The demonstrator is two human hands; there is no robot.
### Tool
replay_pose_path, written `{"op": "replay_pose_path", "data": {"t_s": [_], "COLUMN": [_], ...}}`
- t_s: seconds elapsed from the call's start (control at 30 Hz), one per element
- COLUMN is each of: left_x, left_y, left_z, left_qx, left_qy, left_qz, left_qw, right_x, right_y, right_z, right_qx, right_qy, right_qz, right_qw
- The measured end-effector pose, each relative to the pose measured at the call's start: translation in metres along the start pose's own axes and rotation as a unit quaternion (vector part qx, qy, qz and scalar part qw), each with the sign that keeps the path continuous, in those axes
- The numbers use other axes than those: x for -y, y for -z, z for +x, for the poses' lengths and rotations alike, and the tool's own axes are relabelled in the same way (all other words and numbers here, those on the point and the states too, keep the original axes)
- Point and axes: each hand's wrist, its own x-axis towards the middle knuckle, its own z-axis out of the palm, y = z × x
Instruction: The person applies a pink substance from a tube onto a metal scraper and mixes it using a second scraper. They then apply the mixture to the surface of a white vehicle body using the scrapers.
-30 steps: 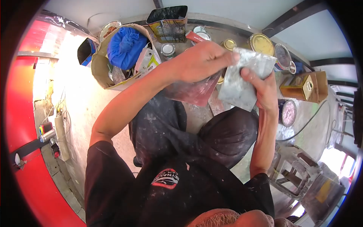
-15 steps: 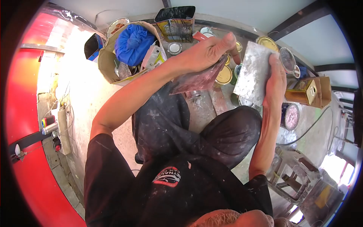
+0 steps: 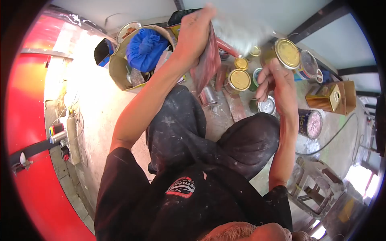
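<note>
My left hand (image 3: 192,38) is raised at the upper middle, closed on a thin reddish flat sheet (image 3: 206,68) that hangs below its fingers. Just right of those fingertips is a pale grey flat plate (image 3: 243,34), smeared by motion. My right hand (image 3: 283,86) hovers in front of the paint cans, fingers loosely bent and apart, with nothing in it. Beyond its fingertips stands a large can with a gold lid (image 3: 288,53). Under it, near my knee, is a can with a whitish top (image 3: 266,105).
A cardboard box (image 3: 116,68) with a blue bag (image 3: 145,49) stands at upper left. Gold-lidded cans (image 3: 239,79) crowd the floor ahead. At right are a dark paint can (image 3: 310,123), a rectangular tin (image 3: 323,98), a cable (image 3: 341,134) and a stained stool (image 3: 315,186).
The grey plate has left my right hand and moved up and left, close to my left hand. My left hand has swung up and left, tilting the reddish sheet steeper.
</note>
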Motion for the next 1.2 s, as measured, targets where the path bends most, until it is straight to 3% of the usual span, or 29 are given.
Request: {"op": "replay_pose_path", "data": {"t_s": [0.07, 0.13, 0.17, 0.23, 0.3, 0.37, 0.43, 0.73, 0.83, 0.93, 1.03, 1.13, 1.2], "left_x": [-0.001, -0.001, -0.002, 0.011, 0.028, 0.027, 0.014, 0.009, 0.012, 0.008, 0.004, -0.005, 0.002], "left_y": [-0.002, -0.013, -0.02, -0.029, -0.024, -0.015, -0.013, 0.021, 0.025, 0.019, 0.022, 0.001, -0.011], "left_z": [0.002, 0.003, -0.002, 0.001, 0.012, 0.014, 0.018, 0.021, 0.026, 0.019, 0.012, -0.001, -0.007], "left_qx": [-0.078, -0.157, -0.163, -0.139, -0.115, -0.131, -0.125, -0.059, -0.075, -0.09, 0.019, 0.209, 0.266], "left_qy": [-0.077, -0.151, -0.087, -0.125, -0.153, -0.125, -0.148, -0.032, -0.076, -0.048, 0.026, 0.058, 0.061], "left_qz": [0.068, 0.128, 0.115, 0.149, 0.181, 0.082, -0.017, 0.043, 0.09, 0.038, 0.084, 0.177, 0.156], "left_qw": [0.992, 0.968, 0.976, 0.971, 0.965, 0.98, 0.981, 0.997, 0.99, 0.994, 0.996, 0.96, 0.949], "right_x": [-0.005, 0.012, 0.017, 0.023, 0.027, 0.013, 0.005, 0.001, -0.003, -0.003, 0.002, 0.001, 0.002], "right_y": [-0.01, -0.04, -0.054, -0.058, -0.052, -0.038, -0.022, -0.003, 0.0, -0.002, -0.007, -0.008, -0.008], "right_z": [0.0, 0.001, 0.002, 0.004, 0.011, 0.01, 0.006, 0.0, 0.005, 0.006, 0.005, 0.005, 0.005], "right_qx": [0.008, 0.016, 0.005, -0.014, -0.036, -0.074, -0.101, -0.11, -0.124, -0.131, -0.139, -0.143, -0.148], "right_qy": [0.031, 0.122, 0.157, 0.142, 0.041, 0.073, 0.08, 0.082, 0.082, 0.082, 0.081, 0.087, 0.097], "right_qz": [-0.075, -0.119, -0.174, -0.233, -0.236, -0.035, 0.131, 0.146, 0.177, 0.189, 0.195, 0.194, 0.197], "right_qw": [0.997, 0.985, 0.972, 0.962, 0.97, 0.994, 0.983, 0.98, 0.973, 0.97, 0.968, 0.967, 0.964]}}
